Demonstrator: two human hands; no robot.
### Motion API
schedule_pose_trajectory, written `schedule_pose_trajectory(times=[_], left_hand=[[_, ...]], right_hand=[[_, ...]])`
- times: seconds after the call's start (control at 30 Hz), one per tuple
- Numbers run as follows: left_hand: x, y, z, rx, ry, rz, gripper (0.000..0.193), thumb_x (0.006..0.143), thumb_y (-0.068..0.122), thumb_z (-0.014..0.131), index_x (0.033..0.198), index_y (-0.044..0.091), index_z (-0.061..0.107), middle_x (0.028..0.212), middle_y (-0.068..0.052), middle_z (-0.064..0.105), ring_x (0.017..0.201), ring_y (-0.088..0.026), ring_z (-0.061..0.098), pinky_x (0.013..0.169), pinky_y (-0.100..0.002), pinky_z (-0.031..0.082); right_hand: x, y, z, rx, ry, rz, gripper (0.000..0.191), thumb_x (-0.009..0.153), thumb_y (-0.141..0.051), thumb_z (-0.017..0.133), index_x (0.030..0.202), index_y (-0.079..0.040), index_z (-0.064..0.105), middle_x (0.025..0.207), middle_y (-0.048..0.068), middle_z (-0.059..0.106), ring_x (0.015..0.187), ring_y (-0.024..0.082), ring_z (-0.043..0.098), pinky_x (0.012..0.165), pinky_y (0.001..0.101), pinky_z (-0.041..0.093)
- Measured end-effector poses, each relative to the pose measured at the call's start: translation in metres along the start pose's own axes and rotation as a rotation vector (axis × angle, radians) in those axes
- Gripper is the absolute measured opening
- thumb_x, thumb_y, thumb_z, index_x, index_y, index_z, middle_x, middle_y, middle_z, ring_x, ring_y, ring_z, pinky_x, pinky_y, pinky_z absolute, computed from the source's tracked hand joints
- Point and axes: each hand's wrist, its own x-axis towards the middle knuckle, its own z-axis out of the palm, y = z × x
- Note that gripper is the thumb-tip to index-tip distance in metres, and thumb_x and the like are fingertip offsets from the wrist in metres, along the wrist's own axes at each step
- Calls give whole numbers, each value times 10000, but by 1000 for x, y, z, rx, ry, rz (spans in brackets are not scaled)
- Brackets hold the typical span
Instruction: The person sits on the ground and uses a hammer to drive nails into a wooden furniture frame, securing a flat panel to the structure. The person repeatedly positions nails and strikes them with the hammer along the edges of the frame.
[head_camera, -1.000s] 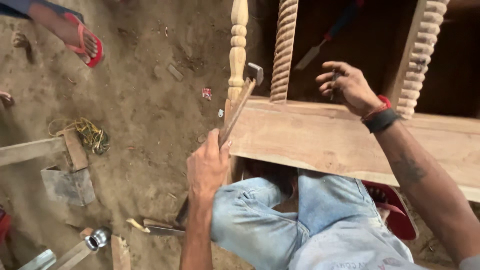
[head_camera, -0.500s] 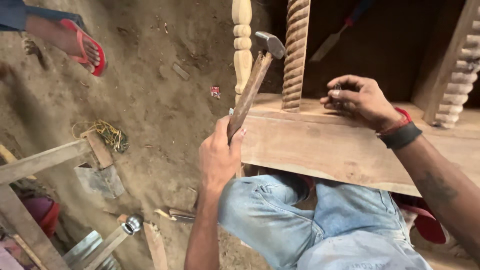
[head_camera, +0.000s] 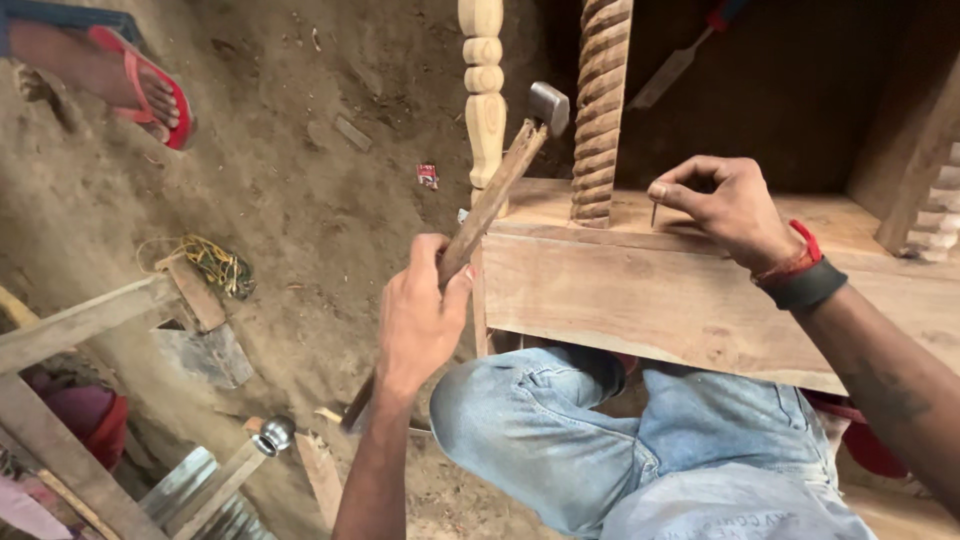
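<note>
My left hand (head_camera: 420, 315) grips the wooden handle of a hammer (head_camera: 500, 185); its steel head is raised beside a twisted wooden post (head_camera: 598, 110). My right hand (head_camera: 730, 210) pinches a thin nail (head_camera: 654, 214) upright on the top edge of a wide wooden plank (head_camera: 700, 300). A red thread and a black band circle that wrist. A pale turned spindle (head_camera: 485, 100) stands left of the twisted post. My knees in blue jeans (head_camera: 640, 450) sit under the plank.
Bare dirt floor lies to the left. Another person's foot in a red sandal (head_camera: 140, 90) is at top left. Wood scraps, a tangle of yellow-green cord (head_camera: 215, 262) and a second hammer (head_camera: 270, 437) lie at lower left. A chisel (head_camera: 680, 60) lies in the dark recess behind.
The hammer has swung up from beside the plank to near the twisted post. My right hand has lowered onto the plank's top edge, holding the nail upright.
</note>
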Motion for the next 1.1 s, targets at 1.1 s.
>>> schedule_pose_trajectory(times=[1.1], left_hand=[[20, -36, -36, -275, -26, -169, 335, 1008, 212, 590, 1294, 38, 583, 744, -31, 651, 583, -105, 591, 547, -288, 514]], right_hand=[[-1, -45, 104, -130, 206, -245, 195, 986, -128, 708, 1129, -5, 758, 939, 142, 775, 760, 154, 753, 669, 278, 572]])
